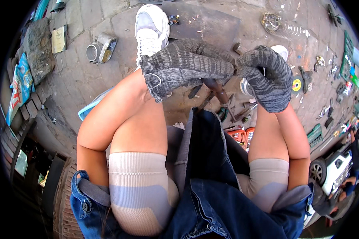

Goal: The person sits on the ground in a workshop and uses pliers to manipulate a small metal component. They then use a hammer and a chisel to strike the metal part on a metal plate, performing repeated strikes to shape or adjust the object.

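Both of my hands wear grey-and-black knitted work gloves, raised in front of my knees. My left hand (189,63) reaches across to the right with its fingers closed together. My right hand (267,77) is curled, its fingertips meeting those of the left. Whatever is pinched where they meet is hidden by the gloves. Just below the left glove, a brown rod-like piece (219,93) slants down among metal tools on the ground. A rusty block-shaped metal end (239,48) shows between the gloves; I cannot tell whether it joins the rod.
A cast metal part (101,48) lies at left, near a stone block (39,51) and a blue bag (20,85). A clear plastic bottle (285,26) is at far right. A yellow-centred disc (296,85) and an orange tool case (240,135) lie nearer. A white vehicle (339,169) and another person (341,195) are at right.
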